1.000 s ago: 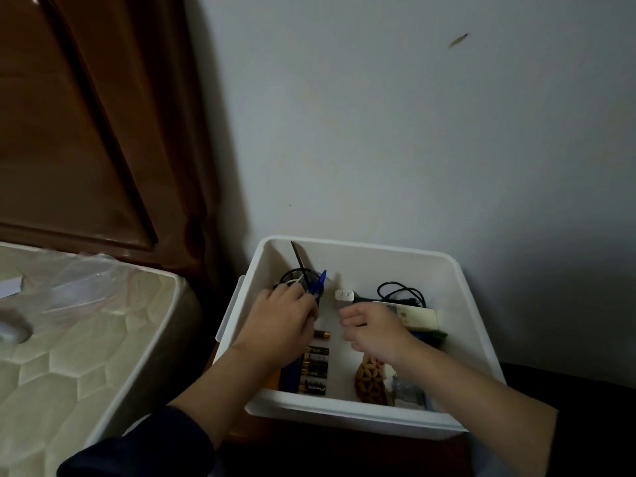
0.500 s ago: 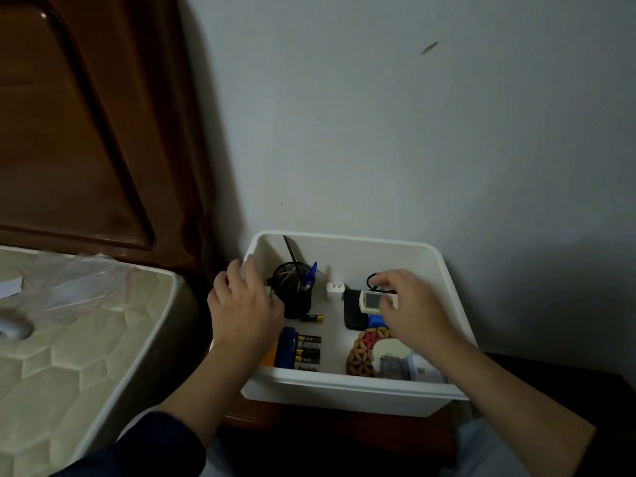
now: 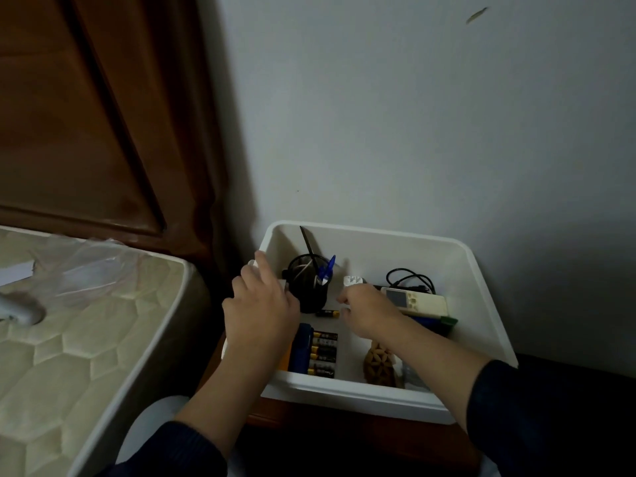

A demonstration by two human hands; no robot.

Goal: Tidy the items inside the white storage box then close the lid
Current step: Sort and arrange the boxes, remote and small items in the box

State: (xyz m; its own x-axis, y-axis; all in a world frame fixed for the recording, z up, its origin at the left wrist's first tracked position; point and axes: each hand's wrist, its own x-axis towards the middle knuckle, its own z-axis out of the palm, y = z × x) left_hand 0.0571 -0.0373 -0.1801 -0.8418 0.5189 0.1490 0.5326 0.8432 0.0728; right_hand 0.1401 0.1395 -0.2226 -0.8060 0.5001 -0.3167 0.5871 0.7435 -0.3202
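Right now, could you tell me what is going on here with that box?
A person is sorting the contents of an open white storage box beside a bed. The left hand rests at the box's left wall, next to a black pen holder. The right hand is over the middle, beside a white remote; whether it holds anything is unclear. A row of batteries lies near the front. No lid is visible.

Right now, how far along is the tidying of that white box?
Partly done: the batteries lie in a row and the pen cup stands upright. The left hand is at the box wall; the right hand reaches inside. No lid is on.
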